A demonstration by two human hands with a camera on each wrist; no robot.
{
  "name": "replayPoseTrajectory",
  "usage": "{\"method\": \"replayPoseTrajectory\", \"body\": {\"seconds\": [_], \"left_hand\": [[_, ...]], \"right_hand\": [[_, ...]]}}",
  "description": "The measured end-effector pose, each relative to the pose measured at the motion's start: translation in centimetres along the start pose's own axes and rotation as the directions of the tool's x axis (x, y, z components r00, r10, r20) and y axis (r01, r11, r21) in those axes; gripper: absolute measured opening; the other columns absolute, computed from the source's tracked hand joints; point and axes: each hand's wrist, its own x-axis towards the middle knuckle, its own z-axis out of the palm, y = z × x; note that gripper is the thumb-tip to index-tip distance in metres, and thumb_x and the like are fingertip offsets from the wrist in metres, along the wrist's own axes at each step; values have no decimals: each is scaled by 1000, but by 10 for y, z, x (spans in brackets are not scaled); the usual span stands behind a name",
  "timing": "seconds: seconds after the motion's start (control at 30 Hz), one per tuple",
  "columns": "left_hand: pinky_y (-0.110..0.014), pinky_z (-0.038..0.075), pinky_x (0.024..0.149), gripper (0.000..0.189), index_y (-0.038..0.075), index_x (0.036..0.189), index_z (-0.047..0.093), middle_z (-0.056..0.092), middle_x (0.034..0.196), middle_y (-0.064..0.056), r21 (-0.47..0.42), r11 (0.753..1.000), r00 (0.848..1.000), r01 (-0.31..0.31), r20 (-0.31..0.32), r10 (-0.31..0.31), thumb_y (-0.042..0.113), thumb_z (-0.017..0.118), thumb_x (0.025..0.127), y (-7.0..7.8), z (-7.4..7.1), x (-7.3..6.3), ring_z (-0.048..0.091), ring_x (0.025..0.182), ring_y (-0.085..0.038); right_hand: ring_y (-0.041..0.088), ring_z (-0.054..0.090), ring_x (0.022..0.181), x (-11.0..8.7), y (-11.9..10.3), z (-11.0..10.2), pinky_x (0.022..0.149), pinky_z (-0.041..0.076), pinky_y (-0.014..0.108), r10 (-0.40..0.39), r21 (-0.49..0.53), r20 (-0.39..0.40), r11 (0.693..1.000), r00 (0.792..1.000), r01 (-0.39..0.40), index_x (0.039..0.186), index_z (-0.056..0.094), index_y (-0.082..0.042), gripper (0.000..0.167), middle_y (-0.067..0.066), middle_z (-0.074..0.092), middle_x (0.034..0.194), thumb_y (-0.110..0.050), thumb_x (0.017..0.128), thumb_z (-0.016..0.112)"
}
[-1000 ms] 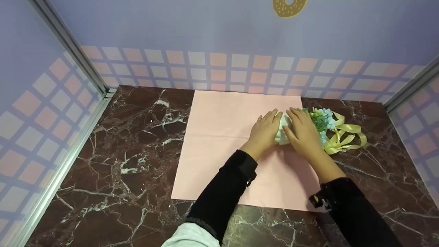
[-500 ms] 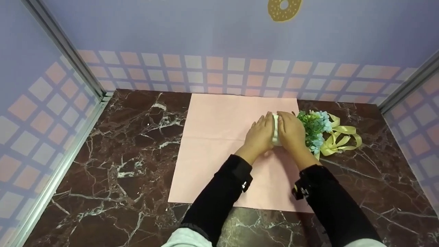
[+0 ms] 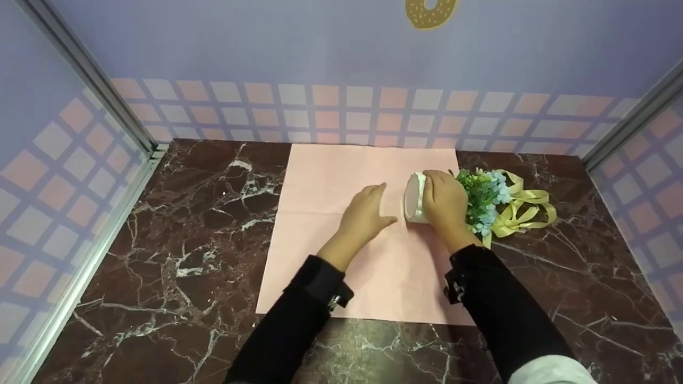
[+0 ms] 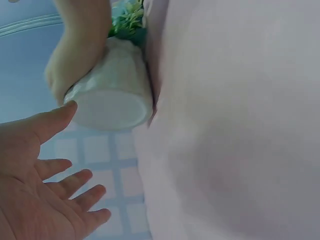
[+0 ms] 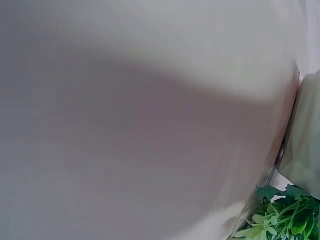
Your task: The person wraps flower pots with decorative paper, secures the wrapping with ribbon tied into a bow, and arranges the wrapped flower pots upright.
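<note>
A white flowerpot (image 3: 413, 198) lies on its side on a square of pink paper (image 3: 325, 186), its flat base facing left. Blue flowers and green leaves (image 3: 486, 197) spread from its right end, next to a yellow ribbon bow (image 3: 525, 218). My right hand (image 3: 448, 205) grips the pot from above, fingers over its far side. To the left, over the paper, my left hand (image 3: 363, 216) is held apart from the pot, thumb and fingers spread. In the left wrist view the round base of the pot (image 4: 111, 109) shows beyond my thumb. The right wrist view catches only the pot's edge (image 5: 306, 135) and some leaves (image 5: 292, 217).
The paper lies on a dark brown marbled tabletop (image 3: 176, 240). A blue back wall (image 3: 320, 48) with pink and white squares stands behind it. Side panels (image 3: 58, 149) with metal edging close off the left and right.
Both hands were on the pot; the left has let go and moved left, fingers spread. The right has kept hold, and the pot's base has come into view.
</note>
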Motion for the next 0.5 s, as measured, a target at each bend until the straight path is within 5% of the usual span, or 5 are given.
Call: {"method": "replayPoseTrajectory", "body": {"seconds": [0.33, 0.5], "left_hand": [[-41, 30, 112, 62, 5, 146, 42, 42, 146, -16, -128, 986, 990, 105, -78, -116, 24, 67, 93, -38, -52, -36, 39, 135, -33], [-42, 30, 112, 60, 4, 146, 42, 42, 146, -18, -108, 986, 986, 126, -92, -136, 23, 64, 94, -54, -71, -45, 38, 134, -34]], "right_hand": [[36, 59, 108, -2, -4, 1, 96, 44, 49, -43, -26, -25, 999, 999, 42, 116, 68, 0, 37, 17, 66, 116, -19, 99, 41], [38, 59, 107, -8, -2, 2, 96, 44, 50, -117, -33, -65, 993, 991, 115, 117, 68, 1, 37, 18, 65, 116, -18, 98, 42]]}}
